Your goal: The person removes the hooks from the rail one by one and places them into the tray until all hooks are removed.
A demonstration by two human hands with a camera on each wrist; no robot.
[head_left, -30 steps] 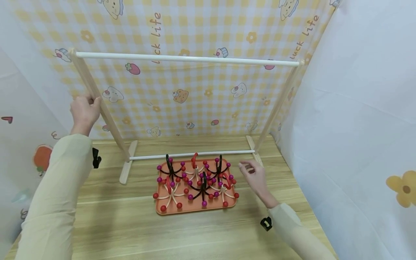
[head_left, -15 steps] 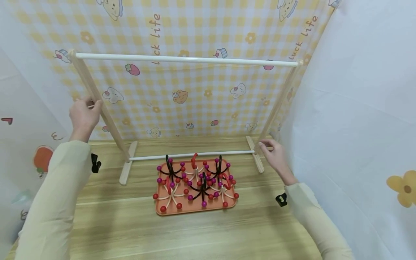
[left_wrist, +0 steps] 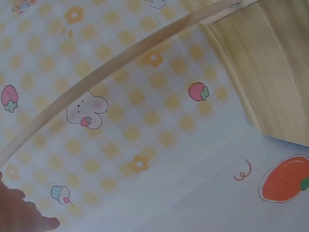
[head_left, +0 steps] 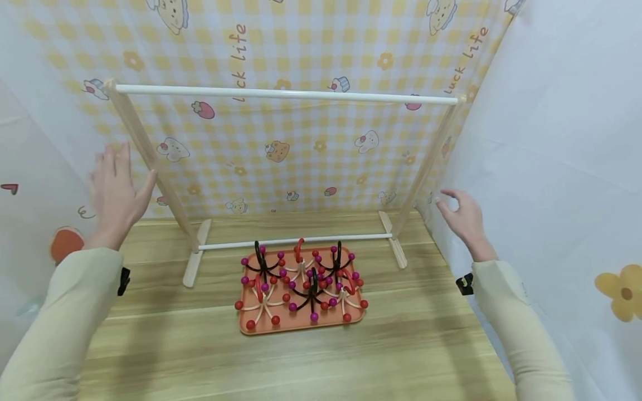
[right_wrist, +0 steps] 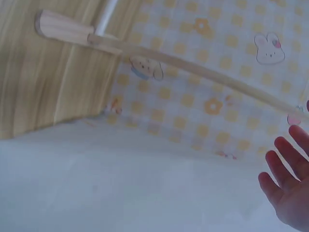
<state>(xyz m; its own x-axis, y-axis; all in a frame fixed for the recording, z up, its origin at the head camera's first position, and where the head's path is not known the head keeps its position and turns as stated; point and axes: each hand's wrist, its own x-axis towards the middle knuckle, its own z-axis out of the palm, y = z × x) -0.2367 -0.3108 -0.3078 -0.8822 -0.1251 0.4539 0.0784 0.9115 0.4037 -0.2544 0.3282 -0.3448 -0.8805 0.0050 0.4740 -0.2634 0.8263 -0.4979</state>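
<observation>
My left hand (head_left: pixel 114 195) is raised with fingers spread, beside the left wooden post (head_left: pixel 134 125) of a rack. Its thumb tip overlaps the post in the head view. In the left wrist view only part of that hand (left_wrist: pixel 21 212) shows at the lower left corner. My right hand (head_left: pixel 463 220) hovers outside the right post (head_left: pixel 426 164), fingers loosely bent around nothing. The right wrist view shows this hand's fingers (right_wrist: pixel 280 166) apart. Between the posts run a white top rod (head_left: pixel 286 94) and a white lower rod (head_left: pixel 296 241).
An orange tray (head_left: pixel 281 328) stands in front of the rack, bearing several black (head_left: pixel 313 289) and cream (head_left: pixel 266 303) spider-legged pieces with ball tips and hooked tops. Flat wooden feet (head_left: pixel 197 253) support the rack on the wooden table (head_left: pixel 301 367). A checked cloth (head_left: pixel 316 167) hangs behind.
My left hand has let go of the left post, spread its fingers and shifted left. My right hand has risen to the right, from beside the tray past the right post.
</observation>
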